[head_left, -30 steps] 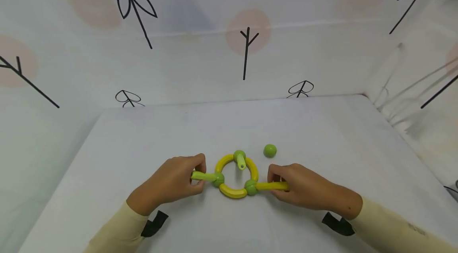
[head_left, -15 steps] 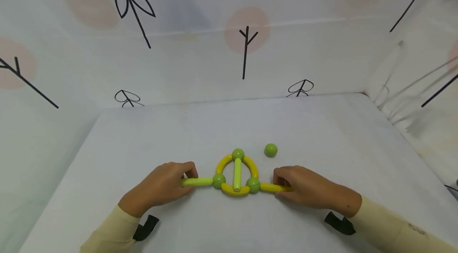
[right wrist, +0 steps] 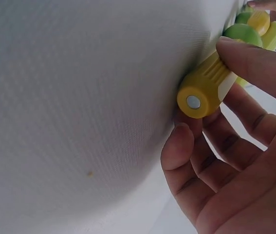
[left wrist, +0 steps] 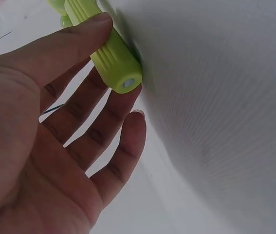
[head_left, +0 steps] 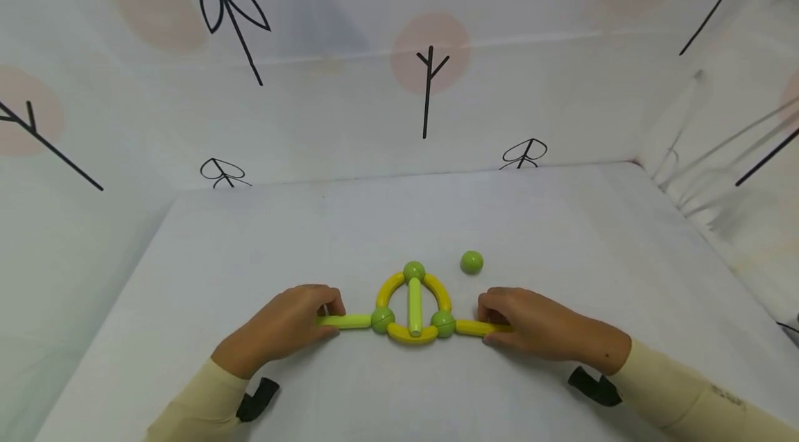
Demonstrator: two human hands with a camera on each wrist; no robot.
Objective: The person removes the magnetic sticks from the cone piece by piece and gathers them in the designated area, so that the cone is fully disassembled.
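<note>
A ring of curved yellow magnetic rods (head_left: 412, 336), joined by green balls (head_left: 414, 272), lies on the white table. From the ring's left ball a straight light-green magnetic rod (head_left: 351, 321) sticks out, and my left hand (head_left: 290, 320) pinches its outer end between thumb and fingers. On the other side my right hand (head_left: 539, 324) pinches a straight yellow magnetic rod (head_left: 468, 328) joined to the right ball. Another light-green rod (head_left: 415, 307) runs from the top ball across the ring, its near end over the front yellow rod. Metal tips show on both pinched rods (right wrist: 201, 97) in the wrist views.
A loose green ball (head_left: 471, 262) lies on the table behind the ring, to its right. The white table (head_left: 399, 220) ends at a white cloth backdrop (head_left: 349, 116) with printed plants.
The light-green rod at the top ball has tipped down across the ring. My left hand has moved left and down with its rod; my right hand has shifted slightly right.
</note>
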